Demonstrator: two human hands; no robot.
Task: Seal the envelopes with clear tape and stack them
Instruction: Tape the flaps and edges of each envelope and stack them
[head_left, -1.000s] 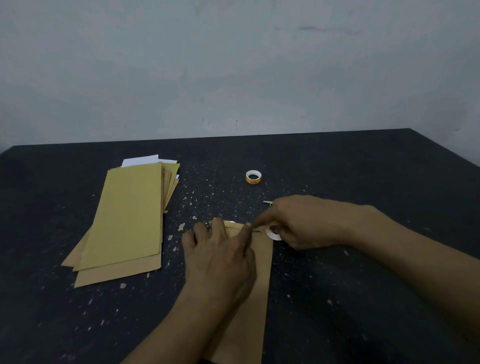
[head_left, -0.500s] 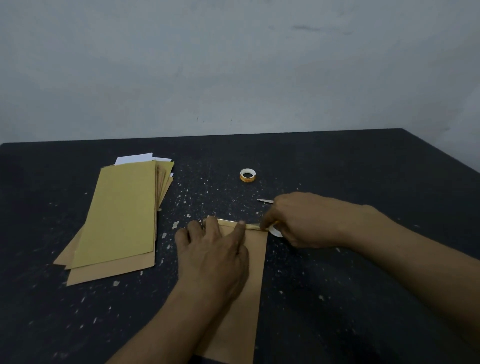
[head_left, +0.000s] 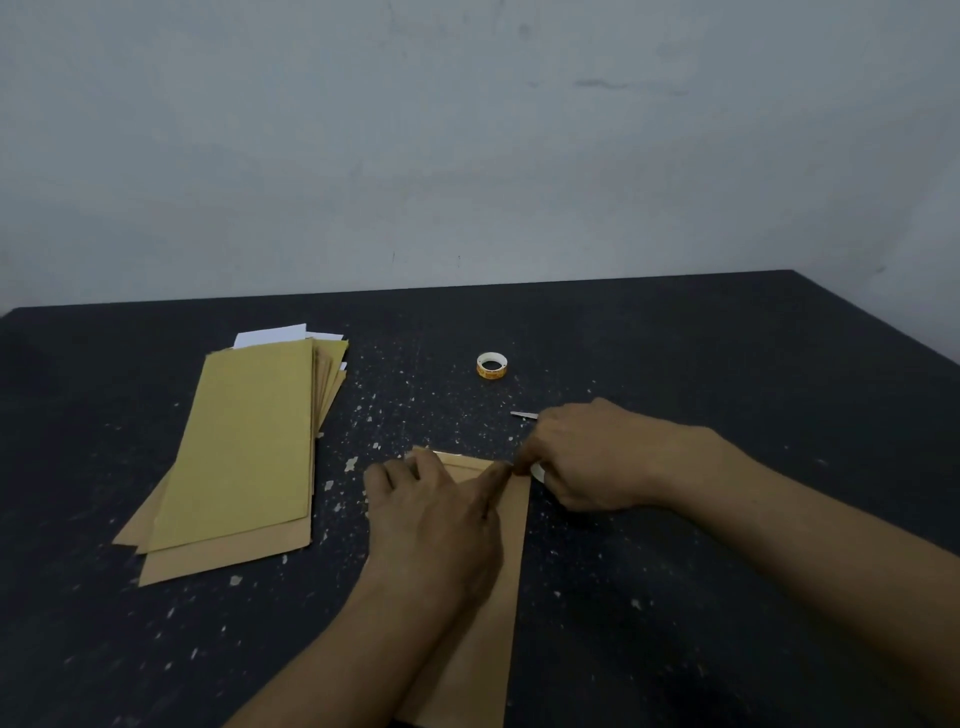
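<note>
A brown envelope (head_left: 483, 660) lies lengthwise on the dark table in front of me, flap end away from me. My left hand (head_left: 441, 525) presses flat on its upper part, fingers stretched toward the flap edge. My right hand (head_left: 587, 457) holds a white tape roll (head_left: 538, 472) at the envelope's top right corner, its fingers curled round the roll and mostly hiding it. A shiny strip of clear tape runs along the flap edge (head_left: 457, 457).
A stack of brown and yellow envelopes (head_left: 244, 452) with white paper under it lies to the left. A second small tape roll (head_left: 491, 366) sits farther back. A thin metal tip, perhaps scissors (head_left: 522, 414), pokes out behind my right hand. The wall rises behind the table.
My right hand with the roll has shifted a little right along the flap edge, laying tape. My left hand stays pressed on the envelope.
</note>
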